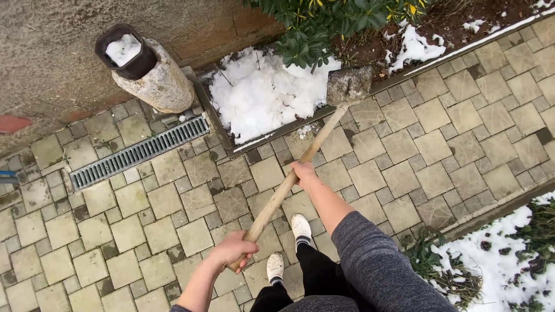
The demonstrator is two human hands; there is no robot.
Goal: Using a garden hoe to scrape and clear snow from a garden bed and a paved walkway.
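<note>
The grey knitted sleeve [378,266] of the right arm sits closest to the camera, at about five o'clock in the view, above dark trousers and two white shoes [289,245]. The left hand [231,249] is clenched around the butt end of a long, pale wooden shovel handle [289,182], low at about six o'clock. The right hand [303,171] is wrapped around the same handle farther up, near the middle of the picture, so the two hands are well apart along the shaft. The handle's long axis runs from the left hand up toward one o'clock, ending in a flat, dirt-caked grey metal shovel blade [348,85]. The right hand is the nearer one to that blade. The blade lies at the edge of a bed, just beside a heap of white snow [260,95] at twelve o'clock and below a dark green leafy shrub [324,26]. The ground underfoot is grey-beige square paving stones [451,133]. At ten o'clock lie a grey metal drain grate [139,151] and a rough stone post with a snow-filled dark cap [144,66].
</note>
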